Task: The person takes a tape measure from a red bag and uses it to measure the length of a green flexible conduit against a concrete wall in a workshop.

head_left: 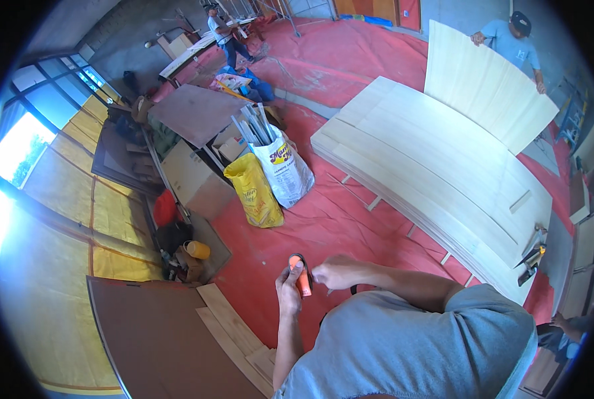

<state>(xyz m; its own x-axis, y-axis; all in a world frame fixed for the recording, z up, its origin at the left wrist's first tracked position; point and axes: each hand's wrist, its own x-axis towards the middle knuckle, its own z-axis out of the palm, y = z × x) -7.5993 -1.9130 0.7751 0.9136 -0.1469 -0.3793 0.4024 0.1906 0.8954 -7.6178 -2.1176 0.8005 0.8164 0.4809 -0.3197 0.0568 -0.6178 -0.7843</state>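
In front of my body, my left hand [288, 287] is wrapped round an orange hand-sized tool [303, 283] with a rounded, dark-rimmed top; its exact kind does not show. My left thumb lies along its face. Close beside it on the right, my right hand [335, 272] is closed, its fingers curled and slightly blurred. Whatever the right fingers grip is hidden. Both hands are above the red sheeting [343, 233] on the floor.
A large stack of pale wood panels [430, 159] lies to the right; a co-worker [506, 43] holds one sheet upright behind it. A white sack [287, 169] of strips and a yellow sack [253, 193] stand ahead. A brown board [157, 339] is at lower left. Another person [223, 33] is far off.
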